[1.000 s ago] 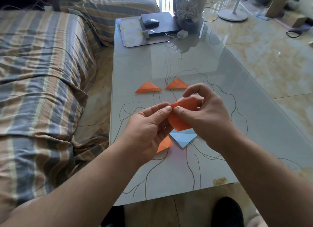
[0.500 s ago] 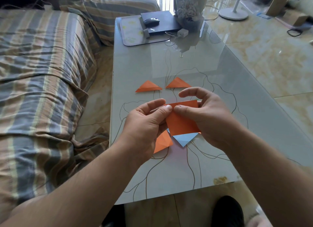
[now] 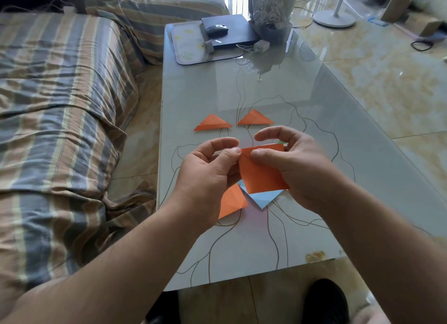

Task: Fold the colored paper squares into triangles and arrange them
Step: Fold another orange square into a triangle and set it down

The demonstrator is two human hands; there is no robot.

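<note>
We see both hands raised over the near half of the glass table [image 3: 362,140]. The left hand [image 3: 208,176] pinches the upper left corner of an orange paper square [image 3: 262,171] between thumb and curled forefinger. The right hand [image 3: 297,164] holds the same sheet: thumb pressed on its top face just beside the left thumb, forefinger arched clear above the far edge, the other fingers hidden beneath. The sheet sits tilted, one corner pointing toward the near edge, a crease showing along its top.

Under the hands, on the glass: a light blue folded triangle [image 3: 263,199], tip toward the near edge, partly covered by the held sheet. Touching its left side, an orange folded piece [image 3: 232,201], half hidden by the left hand.

Farther toward the table's middle, two orange triangles lie side by side, tips nearly touching: the left triangle [image 3: 212,123] and the right triangle [image 3: 255,118].

At the far end: a black laptop [image 3: 239,33] with a computer mouse [image 3: 217,29] on it, on a grey mat [image 3: 188,48]. A striped sofa cover [image 3: 60,106] runs along the left edge.
</note>
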